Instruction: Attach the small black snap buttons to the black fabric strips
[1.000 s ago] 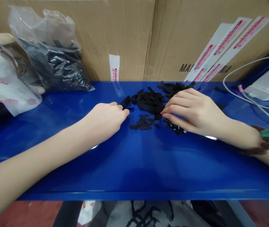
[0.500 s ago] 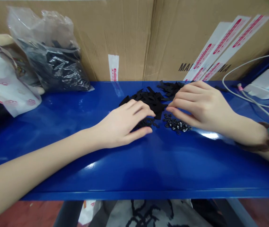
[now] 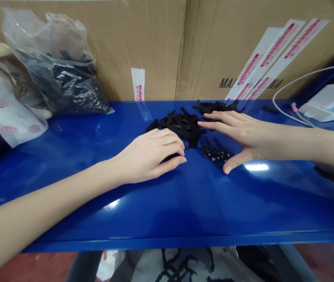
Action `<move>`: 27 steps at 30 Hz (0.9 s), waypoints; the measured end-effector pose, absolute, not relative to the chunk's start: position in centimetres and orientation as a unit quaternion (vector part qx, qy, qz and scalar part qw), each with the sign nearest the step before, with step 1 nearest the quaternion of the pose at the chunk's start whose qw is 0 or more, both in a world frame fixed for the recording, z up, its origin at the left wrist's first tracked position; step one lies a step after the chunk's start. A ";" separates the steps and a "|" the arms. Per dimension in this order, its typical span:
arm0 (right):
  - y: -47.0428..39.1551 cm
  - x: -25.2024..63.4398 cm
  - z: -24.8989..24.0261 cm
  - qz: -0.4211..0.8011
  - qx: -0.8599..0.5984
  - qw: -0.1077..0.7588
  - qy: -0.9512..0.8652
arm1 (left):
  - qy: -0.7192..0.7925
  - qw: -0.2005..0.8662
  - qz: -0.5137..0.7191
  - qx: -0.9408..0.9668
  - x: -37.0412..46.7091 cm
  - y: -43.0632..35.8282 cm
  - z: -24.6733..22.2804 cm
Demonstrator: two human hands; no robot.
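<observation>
My left hand (image 3: 152, 154) rests on the blue table, palm down, its thumb and fingertips drawn together over small black pieces; what they hold, if anything, is hidden. My right hand (image 3: 234, 131) is spread, fingers and thumb apart, with nothing held. Its thumb is at the right side of a pile of small black pieces with white marks (image 3: 215, 153), and its fingertips reach the heap of black strips (image 3: 184, 124). Another group of black strips (image 3: 213, 106) lies behind the right fingers.
Cardboard boxes (image 3: 152, 39) stand along the back of the blue table (image 3: 167, 211). A clear bag of black material (image 3: 67, 78) and a white printed bag (image 3: 14, 121) are at the left. A white device (image 3: 331, 98) with a cable is at the right.
My right hand has opened from a bent, fingers-together pose, its thumb moving down beside the marked pieces. My left fingertips have curled closer to the thumb.
</observation>
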State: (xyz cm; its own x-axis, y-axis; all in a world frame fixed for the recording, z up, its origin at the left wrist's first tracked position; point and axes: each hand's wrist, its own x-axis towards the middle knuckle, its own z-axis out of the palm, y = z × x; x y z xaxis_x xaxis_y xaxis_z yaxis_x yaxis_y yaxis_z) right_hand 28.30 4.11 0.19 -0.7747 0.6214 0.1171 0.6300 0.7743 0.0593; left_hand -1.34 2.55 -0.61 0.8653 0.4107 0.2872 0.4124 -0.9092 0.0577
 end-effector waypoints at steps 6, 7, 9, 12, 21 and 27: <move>4.5 27.1 -1.1 -0.042 -0.328 0.094 -0.939 | -0.255 0.034 -0.182 -0.949 -1.4 2.8 -0.3; 4.5 26.8 -1.2 -0.043 -0.325 0.106 -0.939 | -0.264 0.039 -0.193 -0.944 -1.5 2.8 -0.2; 4.7 26.6 -1.2 -0.043 -0.325 0.119 -0.937 | -0.270 0.038 -0.203 -0.940 -1.6 3.0 -0.2; 5.1 27.3 -1.1 -0.031 -0.325 0.110 -0.939 | -0.240 0.024 -0.178 -0.954 -1.8 3.2 -0.5; 7.3 32.6 -0.5 -0.009 -0.336 0.003 -0.942 | -0.239 0.007 -0.161 -0.958 -1.8 3.3 -0.5; 7.1 31.0 -1.0 -0.024 -0.354 0.043 -0.934 | -0.382 0.073 -0.176 -0.904 -2.2 3.9 -0.1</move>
State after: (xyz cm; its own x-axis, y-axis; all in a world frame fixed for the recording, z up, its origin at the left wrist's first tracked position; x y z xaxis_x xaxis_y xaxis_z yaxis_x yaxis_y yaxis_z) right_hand 30.97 7.11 -0.99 -0.7458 0.6590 0.0977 0.6631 0.7484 0.0136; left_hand -2.24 3.95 -0.09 0.6458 0.6658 0.3737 0.7168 -0.6972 0.0033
